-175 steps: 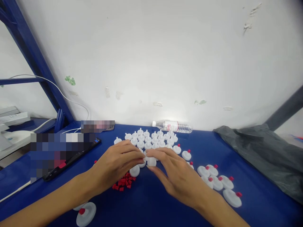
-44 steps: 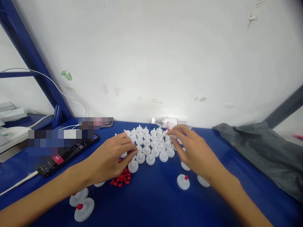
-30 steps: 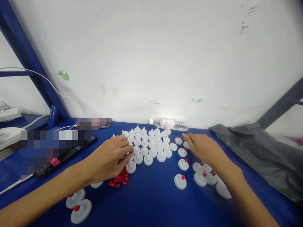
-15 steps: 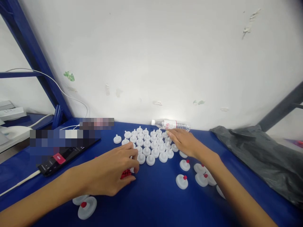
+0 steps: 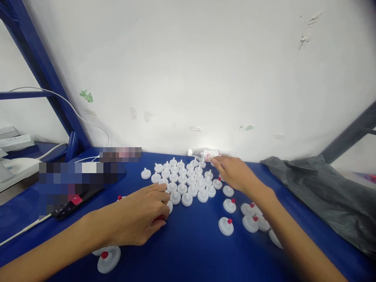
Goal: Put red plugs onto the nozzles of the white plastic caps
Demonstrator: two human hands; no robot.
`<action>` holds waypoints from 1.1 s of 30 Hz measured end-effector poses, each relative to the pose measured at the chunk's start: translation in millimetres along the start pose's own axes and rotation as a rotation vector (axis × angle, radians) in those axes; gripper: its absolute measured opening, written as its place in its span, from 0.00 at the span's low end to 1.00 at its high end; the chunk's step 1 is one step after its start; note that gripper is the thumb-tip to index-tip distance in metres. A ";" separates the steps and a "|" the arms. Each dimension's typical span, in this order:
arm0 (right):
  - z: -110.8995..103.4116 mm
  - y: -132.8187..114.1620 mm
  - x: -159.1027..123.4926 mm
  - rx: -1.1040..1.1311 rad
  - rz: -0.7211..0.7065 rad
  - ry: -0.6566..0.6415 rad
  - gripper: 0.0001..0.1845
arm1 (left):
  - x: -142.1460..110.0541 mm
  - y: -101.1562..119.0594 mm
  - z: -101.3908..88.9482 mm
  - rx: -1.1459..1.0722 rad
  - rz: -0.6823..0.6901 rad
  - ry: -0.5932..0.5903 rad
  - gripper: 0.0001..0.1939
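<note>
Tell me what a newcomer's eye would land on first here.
Most likely the cluster of round white plastic discs with stems, mid-way across the blue tabletop, between the left hand at its near left and the right hand at its far right. Next, the red-tipped white plastic discs to its right. Behind, a clear plastic bottle with a white-and-red label lies on its side.

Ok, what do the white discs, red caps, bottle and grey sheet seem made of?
White discs: probably moulded plastic, satin, smooth and slightly translucent. Red caps: plastic or rubber, smooth; too small to tell which. Bottle: likely clear plastic, glossy, judging by its see-through body. Grey sheet: perhaps thin plastic film, dull sheen, creased.
</note>
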State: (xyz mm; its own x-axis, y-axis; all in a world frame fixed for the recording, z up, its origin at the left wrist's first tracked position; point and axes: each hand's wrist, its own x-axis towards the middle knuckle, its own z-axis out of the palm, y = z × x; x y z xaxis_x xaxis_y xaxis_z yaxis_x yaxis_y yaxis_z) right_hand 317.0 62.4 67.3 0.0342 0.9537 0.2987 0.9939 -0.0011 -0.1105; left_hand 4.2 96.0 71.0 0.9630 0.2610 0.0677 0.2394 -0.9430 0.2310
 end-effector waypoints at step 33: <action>12.7 -79.3 -54.6 0.253 -0.598 0.192 0.12 | 12.7 -17.5 13.4 -0.144 -0.001 0.497 0.06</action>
State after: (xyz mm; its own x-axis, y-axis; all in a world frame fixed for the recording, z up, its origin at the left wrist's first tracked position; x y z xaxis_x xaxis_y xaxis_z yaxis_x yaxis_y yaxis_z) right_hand 234.9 14.2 47.7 -0.4727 0.6981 0.5378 0.7932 0.6029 -0.0855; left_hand 13.9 113.0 54.8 0.7791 0.3614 0.5122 0.1873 -0.9140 0.3599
